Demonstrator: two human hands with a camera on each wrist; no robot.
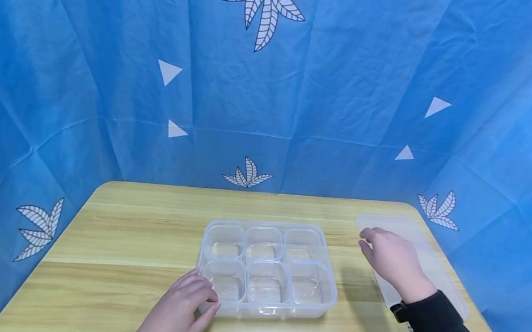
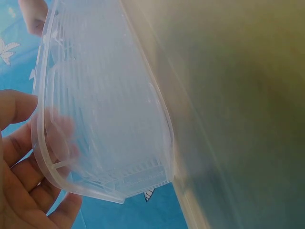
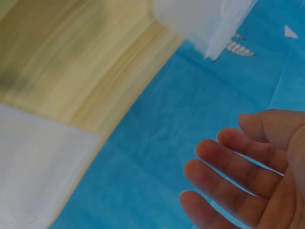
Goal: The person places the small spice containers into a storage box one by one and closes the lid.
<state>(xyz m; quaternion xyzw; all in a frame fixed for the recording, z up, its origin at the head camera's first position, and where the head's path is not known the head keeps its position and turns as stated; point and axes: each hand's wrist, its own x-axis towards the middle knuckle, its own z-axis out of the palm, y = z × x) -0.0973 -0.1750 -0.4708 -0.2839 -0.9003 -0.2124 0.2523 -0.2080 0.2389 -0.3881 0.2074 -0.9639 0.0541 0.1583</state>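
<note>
A clear plastic storage box (image 1: pixel 270 310) divided into several square compartments sits in the middle of the wooden table. At its near left corner, my left hand (image 1: pixel 183 308) holds the rim. In the left wrist view, the thumb (image 2: pixel 19 107) meets the rim of the box (image 2: pixel 105 95) while the other fingers show through the clear wall. My right hand (image 1: pixel 393 260) hovers over a flat, translucent lid (image 1: pixel 436 272) on the table's right side. Its fingers (image 3: pixel 228 186) are loosely bent and hold nothing.
The pale wooden table (image 1: pixel 131 238) has rounded far corners. Blue cloth (image 1: pixel 338 96) with leaf and triangle prints hangs behind it and along both sides. The lid lies close to the table's right edge.
</note>
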